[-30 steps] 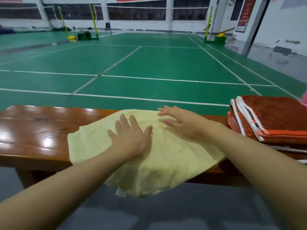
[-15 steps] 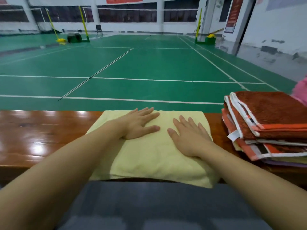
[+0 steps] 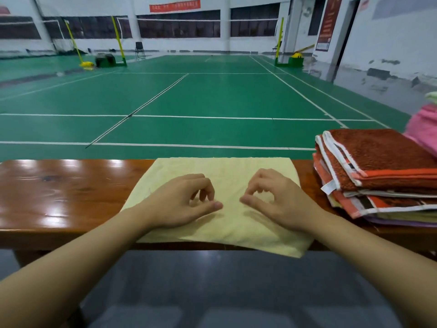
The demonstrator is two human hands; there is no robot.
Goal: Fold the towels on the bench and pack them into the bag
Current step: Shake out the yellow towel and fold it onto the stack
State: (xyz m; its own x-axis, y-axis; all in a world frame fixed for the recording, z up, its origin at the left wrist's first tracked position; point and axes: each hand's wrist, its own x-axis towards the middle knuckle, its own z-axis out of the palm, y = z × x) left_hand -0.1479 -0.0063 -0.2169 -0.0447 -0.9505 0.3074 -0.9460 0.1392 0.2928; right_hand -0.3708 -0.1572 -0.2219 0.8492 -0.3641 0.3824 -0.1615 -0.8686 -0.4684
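Hands (image 3: pixel 233 202), flat before, now curled over yellow towel (image 3: pixel 227 169).

Glossy brown wooden bench (image 3: pixel 59 192), folded pale yellow towel (image 3: pixel 227 169) at centre, stack of folded towels (image 3: pixel 383 176) at right

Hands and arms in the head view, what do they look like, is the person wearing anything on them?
Both forearms are bare up to the frame edge: no sleeves show. The left hand and right hand wear no gloves, and no rings, watch or wristband show. Nails look short and unpainted.
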